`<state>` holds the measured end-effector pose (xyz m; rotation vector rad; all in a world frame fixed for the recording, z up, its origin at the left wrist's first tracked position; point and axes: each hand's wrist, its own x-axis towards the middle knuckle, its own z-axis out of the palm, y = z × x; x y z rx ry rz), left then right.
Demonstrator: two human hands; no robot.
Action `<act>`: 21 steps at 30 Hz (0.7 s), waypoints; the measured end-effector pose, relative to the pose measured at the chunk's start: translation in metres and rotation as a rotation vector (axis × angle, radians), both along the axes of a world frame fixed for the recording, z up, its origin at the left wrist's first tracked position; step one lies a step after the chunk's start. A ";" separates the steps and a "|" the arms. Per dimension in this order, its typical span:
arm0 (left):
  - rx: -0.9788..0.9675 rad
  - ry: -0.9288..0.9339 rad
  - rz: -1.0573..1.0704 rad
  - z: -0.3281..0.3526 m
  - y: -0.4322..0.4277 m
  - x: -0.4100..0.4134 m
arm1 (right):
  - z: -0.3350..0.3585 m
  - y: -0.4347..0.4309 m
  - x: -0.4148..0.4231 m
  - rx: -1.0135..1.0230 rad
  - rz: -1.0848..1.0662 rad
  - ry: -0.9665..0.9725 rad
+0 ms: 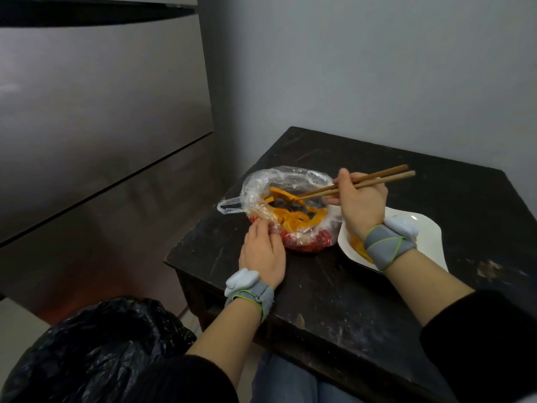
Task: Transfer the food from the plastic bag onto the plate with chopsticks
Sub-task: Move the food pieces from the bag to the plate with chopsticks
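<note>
A clear plastic bag point(261, 181) lies open on the dark table, holding orange food strips point(290, 218) over a red layer at its base. My left hand point(263, 251) pinches the bag's near rim. My right hand point(360, 203) grips a pair of wooden chopsticks point(386, 177), their tips inside the bag touching an orange strip. A white plate point(427, 237) sits right of the bag, partly hidden by my right wrist, with a few orange pieces showing at its left side.
The small black table point(334, 289) stands against a grey wall. A black rubbish bag point(96, 344) sits at the lower left, beside my knees. A tall grey panelled surface point(101, 112) rises on the left.
</note>
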<state>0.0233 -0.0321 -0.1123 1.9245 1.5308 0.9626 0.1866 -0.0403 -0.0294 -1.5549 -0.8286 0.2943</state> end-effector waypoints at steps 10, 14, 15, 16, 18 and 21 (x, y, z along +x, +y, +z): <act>0.001 0.005 0.003 0.001 0.000 -0.002 | 0.009 -0.010 0.002 0.053 -0.057 0.454; 0.000 0.000 0.015 0.002 0.000 -0.001 | 0.001 -0.004 -0.006 0.050 -0.031 0.470; 0.003 -0.001 0.012 0.002 0.000 -0.001 | 0.000 -0.002 -0.008 0.052 -0.028 0.473; 0.005 -0.003 0.009 0.002 0.000 -0.001 | -0.001 0.000 -0.010 0.050 -0.025 0.474; 0.008 -0.007 0.009 0.002 0.000 -0.002 | -0.002 0.003 -0.013 0.040 -0.024 0.474; 0.015 -0.005 0.012 0.001 0.000 -0.001 | -0.003 0.006 -0.015 0.055 -0.037 0.492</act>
